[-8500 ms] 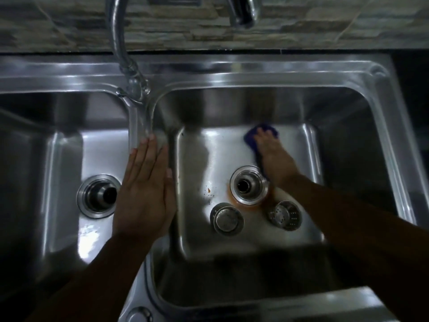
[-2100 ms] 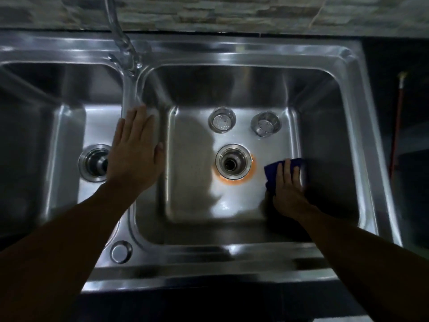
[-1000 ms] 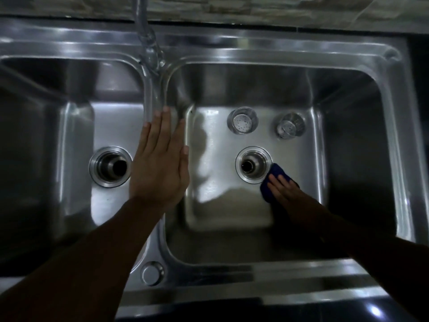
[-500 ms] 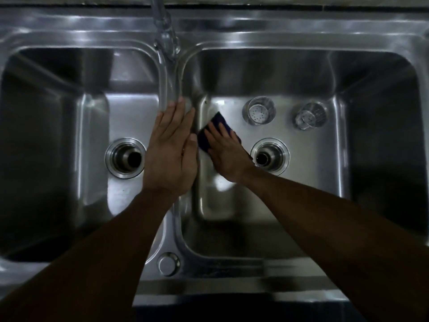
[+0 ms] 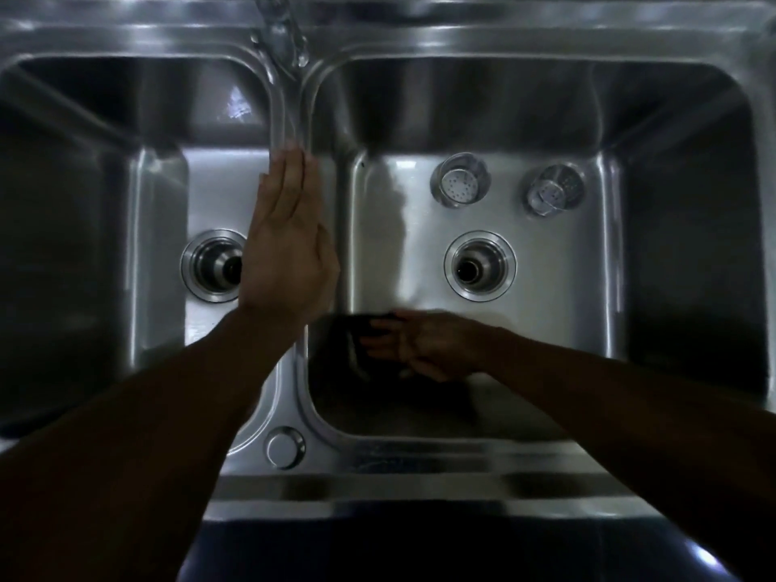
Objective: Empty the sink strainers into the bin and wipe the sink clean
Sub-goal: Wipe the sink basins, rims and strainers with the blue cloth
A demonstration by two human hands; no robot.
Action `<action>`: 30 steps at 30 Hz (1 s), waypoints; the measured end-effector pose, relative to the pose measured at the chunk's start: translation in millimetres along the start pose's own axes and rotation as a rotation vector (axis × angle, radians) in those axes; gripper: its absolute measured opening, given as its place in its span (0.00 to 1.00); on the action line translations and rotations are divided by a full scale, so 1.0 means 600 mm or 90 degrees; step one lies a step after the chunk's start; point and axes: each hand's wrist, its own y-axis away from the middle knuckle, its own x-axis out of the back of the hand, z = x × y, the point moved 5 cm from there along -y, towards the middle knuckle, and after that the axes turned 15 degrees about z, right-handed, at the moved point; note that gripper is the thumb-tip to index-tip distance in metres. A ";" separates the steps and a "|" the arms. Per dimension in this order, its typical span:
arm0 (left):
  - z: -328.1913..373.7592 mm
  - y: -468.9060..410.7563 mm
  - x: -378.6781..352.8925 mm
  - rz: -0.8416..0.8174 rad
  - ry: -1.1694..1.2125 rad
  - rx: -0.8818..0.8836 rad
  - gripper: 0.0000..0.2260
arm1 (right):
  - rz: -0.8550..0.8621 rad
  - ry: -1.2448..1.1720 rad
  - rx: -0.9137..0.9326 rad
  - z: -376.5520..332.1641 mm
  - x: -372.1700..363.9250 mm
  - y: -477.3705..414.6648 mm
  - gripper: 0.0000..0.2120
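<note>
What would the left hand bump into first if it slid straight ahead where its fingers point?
The left hand lies flat on the middle divider, fingers pointing to the back. Sliding straight on, it would probably meet the faucet base first; the stretch of divider ahead looks bare.

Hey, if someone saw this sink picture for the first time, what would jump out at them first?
Probably the left hand, lying flat on the divider between the two basins of the steel sink. Next, the upright strainer and the tilted strainer, both out of their drains at the right basin's far end, beyond its open drain. The right hand is a blur at that basin's near left, seemingly over a dark cloth.
</note>
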 end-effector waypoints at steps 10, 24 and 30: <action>0.002 0.003 -0.008 -0.014 -0.065 -0.009 0.30 | 0.241 0.139 -0.459 0.120 0.077 -0.110 0.39; 0.000 0.009 -0.005 0.081 0.002 0.000 0.27 | -0.160 0.341 -0.297 0.075 0.038 0.391 0.33; -0.001 0.010 -0.011 0.083 -0.027 -0.006 0.27 | -0.135 0.284 -0.072 0.057 0.014 0.270 0.36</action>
